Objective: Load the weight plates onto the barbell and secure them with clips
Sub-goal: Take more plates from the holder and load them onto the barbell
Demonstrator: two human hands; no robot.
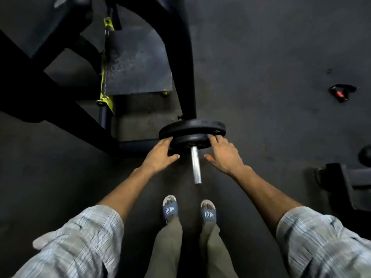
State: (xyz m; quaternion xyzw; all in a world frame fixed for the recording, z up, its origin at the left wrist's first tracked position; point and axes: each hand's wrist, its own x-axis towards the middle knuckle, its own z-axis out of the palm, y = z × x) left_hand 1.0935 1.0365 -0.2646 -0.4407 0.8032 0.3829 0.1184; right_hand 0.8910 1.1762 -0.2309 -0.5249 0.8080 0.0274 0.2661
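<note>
Item: barbell sleeve (195,164), bright steel, its bare end pointing toward your feet; two black weight plates threaded on it. The larger plate (192,126) sits farther in, beside the dark frame upright (187,77); the smaller plate (190,140) lies just in front of it, apparently touching it. Your left hand (160,155) rests on the smaller plate's left rim, fingers together and curled round the edge, thumb spread toward the sleeve. Your right hand (223,155) mirrors it on the right rim, fingers laid over the edge, thumb splayed; neither hand is clamped hard, both seem to be pressing. Step in hand, by my reading: seating the smaller plate flush against the larger. No collar is on the sleeve. A black and red object (341,93) lies on the rubber floor (271,57) toward its far right edge, well apart from the barbell; it may be a clip, though it is too small to tell. Next, you likely need both hands off the plate and a clip fetched, then slid down the bare sleeve until it meets the smaller plate.
</note>
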